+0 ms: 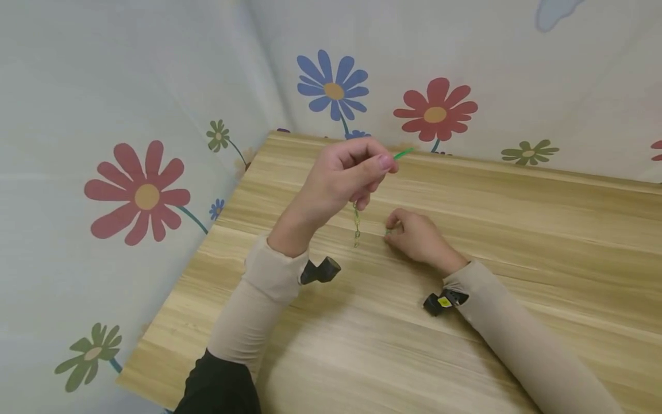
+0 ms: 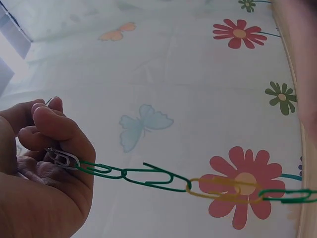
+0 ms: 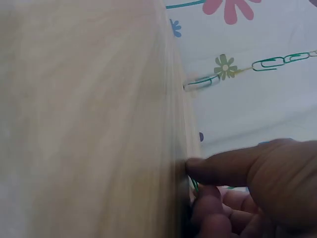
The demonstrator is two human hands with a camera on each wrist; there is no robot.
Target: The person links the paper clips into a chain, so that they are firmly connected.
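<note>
My left hand (image 1: 343, 178) is raised above the table, pinching a slim green piece (image 1: 403, 153) between thumb and index finger. A chain of linked paper clips (image 1: 356, 227) hangs below that hand. In the left wrist view a silver paper clip (image 2: 64, 158) lies against the curled fingers, followed by green paper clips (image 2: 156, 178) and a yellow paper clip (image 2: 223, 188). Lower and to the right, my right hand (image 1: 416, 236) is close over the tabletop. Its thumb and finger pinch a green paper clip (image 3: 194, 184), mostly hidden by the fingertips.
The wood-grain table (image 1: 517, 241) ends at a back edge against a white curtain printed with flowers (image 1: 435, 112). Black wrist cameras sit at both cuffs, one at the left (image 1: 323, 270) and one at the right (image 1: 439, 302).
</note>
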